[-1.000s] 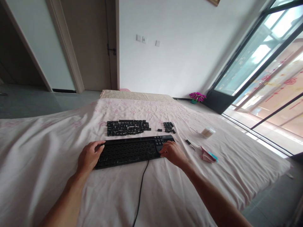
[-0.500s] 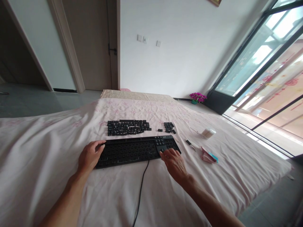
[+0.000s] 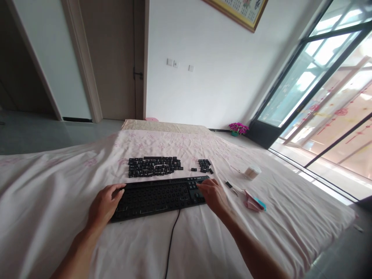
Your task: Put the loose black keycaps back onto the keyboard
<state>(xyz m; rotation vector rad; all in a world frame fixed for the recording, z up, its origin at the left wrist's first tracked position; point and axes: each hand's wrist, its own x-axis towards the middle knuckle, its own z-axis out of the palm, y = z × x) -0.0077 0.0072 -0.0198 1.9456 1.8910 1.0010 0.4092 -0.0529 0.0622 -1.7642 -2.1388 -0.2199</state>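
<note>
A black keyboard base (image 3: 157, 195) with most keycaps removed lies on a pink sheet (image 3: 188, 240) in front of me. My left hand (image 3: 103, 203) grips its left end, thumb along the far edge. My right hand (image 3: 213, 193) rests on the right end, over the number-pad area, fingers curled. Beyond the keyboard, removed black keycaps (image 3: 154, 166) lie in ordered rows, with a smaller group of keycaps (image 3: 204, 166) to their right. The keyboard's black cable (image 3: 170, 248) runs toward me.
A small round tub of cotton swabs (image 3: 252, 173), a little black piece (image 3: 229, 185) and a pink and teal cloth bundle (image 3: 253, 201) lie right of the keyboard. A pot of purple flowers (image 3: 238, 128) stands on the floor by the glass door (image 3: 316, 100).
My right hand slid back along the keyboard's right end, then moved forward onto the number-pad area again. My view tilted up, showing a picture frame on the wall. My left hand kept its hold.
</note>
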